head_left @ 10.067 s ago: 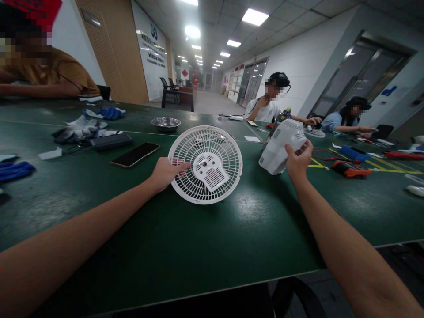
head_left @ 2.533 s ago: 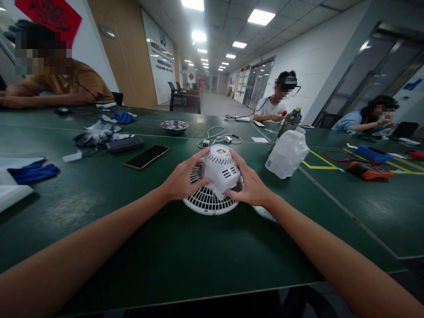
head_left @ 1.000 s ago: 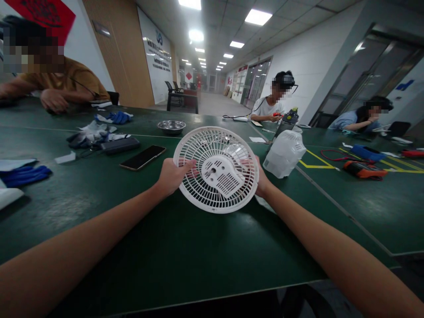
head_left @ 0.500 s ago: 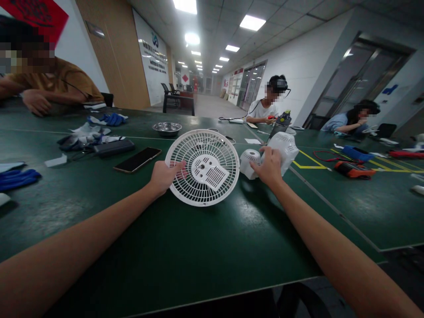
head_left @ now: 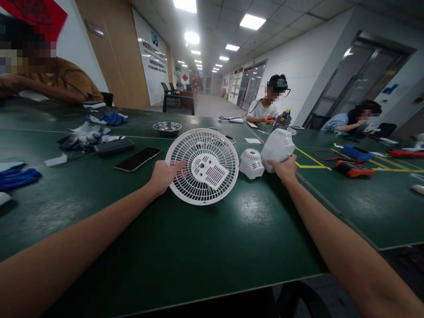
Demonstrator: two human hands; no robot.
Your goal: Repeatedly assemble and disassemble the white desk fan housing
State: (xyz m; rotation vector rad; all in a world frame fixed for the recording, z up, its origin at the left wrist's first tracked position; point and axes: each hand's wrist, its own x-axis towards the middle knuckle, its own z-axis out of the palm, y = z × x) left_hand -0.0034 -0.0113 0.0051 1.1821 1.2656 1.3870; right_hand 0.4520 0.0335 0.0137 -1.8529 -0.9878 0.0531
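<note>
A round white fan grille [head_left: 212, 172] with a slotted centre plate is tilted toward me over the green table [head_left: 198, 247]. My left hand [head_left: 164, 176] grips its left rim, the thumb lying over the bars. To the right of the grille a small white vented housing [head_left: 251, 164] rests on the table. My right hand [head_left: 285, 168] has its fingers around the lower part of a larger white plastic housing [head_left: 277, 145], just right of the small one. The underside of that larger piece is hidden from view.
A phone [head_left: 138, 159], a metal bowl [head_left: 167, 127], a dark case [head_left: 113, 147] and blue gloves [head_left: 20, 179] lie left. An orange meter [head_left: 354, 168] and blue pouch [head_left: 357, 153] lie right. Behind the housings stands a bottle [head_left: 284, 118]. Several people sit around the table.
My right hand has shifted right and lower, turning the larger white housing, and no longer overlaps the small housing. The left hand and grille have barely moved. The person at left has changed arm position.
</note>
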